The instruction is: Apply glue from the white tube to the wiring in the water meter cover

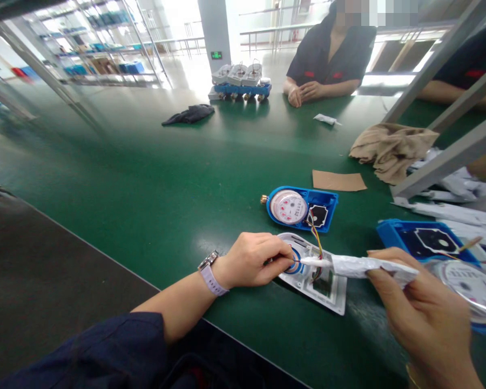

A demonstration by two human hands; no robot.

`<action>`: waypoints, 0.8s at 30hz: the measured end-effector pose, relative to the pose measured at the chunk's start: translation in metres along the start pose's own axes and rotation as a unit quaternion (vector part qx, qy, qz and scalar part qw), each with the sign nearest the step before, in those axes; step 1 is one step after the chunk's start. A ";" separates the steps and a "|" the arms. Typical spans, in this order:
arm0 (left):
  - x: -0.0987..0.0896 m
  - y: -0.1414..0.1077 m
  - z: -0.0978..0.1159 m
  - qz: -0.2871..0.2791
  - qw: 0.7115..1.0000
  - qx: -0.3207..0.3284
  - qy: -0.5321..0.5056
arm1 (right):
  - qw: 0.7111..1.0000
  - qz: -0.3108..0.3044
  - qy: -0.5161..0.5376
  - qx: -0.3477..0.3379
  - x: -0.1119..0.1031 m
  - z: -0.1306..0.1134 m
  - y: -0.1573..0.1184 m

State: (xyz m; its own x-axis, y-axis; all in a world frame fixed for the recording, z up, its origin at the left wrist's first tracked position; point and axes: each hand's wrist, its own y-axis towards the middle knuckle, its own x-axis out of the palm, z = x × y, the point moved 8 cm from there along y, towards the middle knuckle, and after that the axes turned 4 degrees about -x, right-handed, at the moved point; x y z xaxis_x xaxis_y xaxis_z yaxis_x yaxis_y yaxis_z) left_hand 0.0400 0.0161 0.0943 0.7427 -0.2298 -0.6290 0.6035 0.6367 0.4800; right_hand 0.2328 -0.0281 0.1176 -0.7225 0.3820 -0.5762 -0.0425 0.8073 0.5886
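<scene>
"So where was the white tube (358, 266)?"

"Above the white cover (339, 296), by the bench's (146, 183) near edge, clamped in the right hand (425, 308), its nozzle (315, 262) aimed at the left hand (253, 259)."

"And what did that left hand do?"

"Its thumb and finger were drawn together at the cover's blue ring (296, 268); whether they pinched anything, nobody could tell."

"How did the tube look to handle?"

"It seemed light and soft, likely to give under a squeeze; the thick rear was probably the place to grip, since the slim nozzle looked easily bent. The cover appeared stiff, but the coloured wires (317, 237) linking it to the blue meter (332, 210) just beyond seemed fragile."

"Was any writing legible?"

"None. The meter's dial (289, 207) bore red and dark marks, too small to read. Beyond the bench's far edge, a green sign (216, 55) on a pillar (215, 27) showed no readable words."
</scene>
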 end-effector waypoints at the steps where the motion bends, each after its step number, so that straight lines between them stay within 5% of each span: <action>1: -0.002 0.000 0.002 0.016 1.000 0.019 -0.001 | 1.000 -0.004 -0.001 -0.004 0.000 0.000 0.000; 9: -0.003 0.000 0.007 0.040 0.998 0.047 0.001 | 0.999 -0.010 -0.020 -0.041 -0.004 -0.008 0.000; 20: -0.004 0.001 0.008 0.042 0.998 0.048 -0.003 | 0.998 0.015 -0.059 0.005 -0.010 -0.005 -0.006; 24: -0.005 0.000 0.008 0.048 0.997 0.053 -0.007 | 0.997 -0.013 -0.051 -0.054 -0.007 -0.011 -0.005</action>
State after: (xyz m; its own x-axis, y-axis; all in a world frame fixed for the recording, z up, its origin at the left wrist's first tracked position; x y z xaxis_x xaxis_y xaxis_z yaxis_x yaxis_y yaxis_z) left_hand 0.0386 0.0113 0.1022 0.8021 -0.1813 -0.5690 0.5558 0.5751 0.6003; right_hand 0.2301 -0.0399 0.1249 -0.6461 0.4103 -0.6436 -0.1388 0.7659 0.6277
